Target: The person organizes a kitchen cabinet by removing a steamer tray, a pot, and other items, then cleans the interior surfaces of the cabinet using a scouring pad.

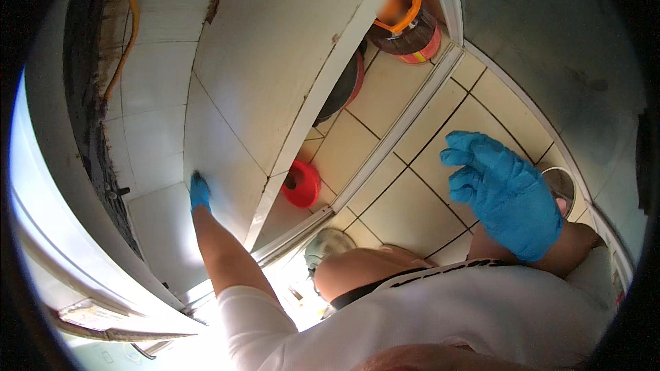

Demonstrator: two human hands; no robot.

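My left hand (pixel 200 193), in a blue glove, reaches out to the left onto a white tiled counter (pixel 247 82). Its fingertips meet the surface near a joint between tiles. A small dark patch shows at those fingertips; I cannot tell whether it is a held thing or shadow. In front of my body, above the tiled floor (pixel 412 190), hangs my right hand (pixel 502 196), also gloved in blue. Its fingers are loosely bent, with gaps between some of them, and nothing is seen in them.
Below the counter stand a red plastic container (pixel 301 184), a dark basin with red outside (pixel 340 90) and a bucket with an orange handle (pixel 402 31). A raised white track (pixel 397 123) crosses the floor. A yellow hose or cable (pixel 131 26) runs along the far wall. A round container (pixel 559 190) is partly hidden behind my right hand.
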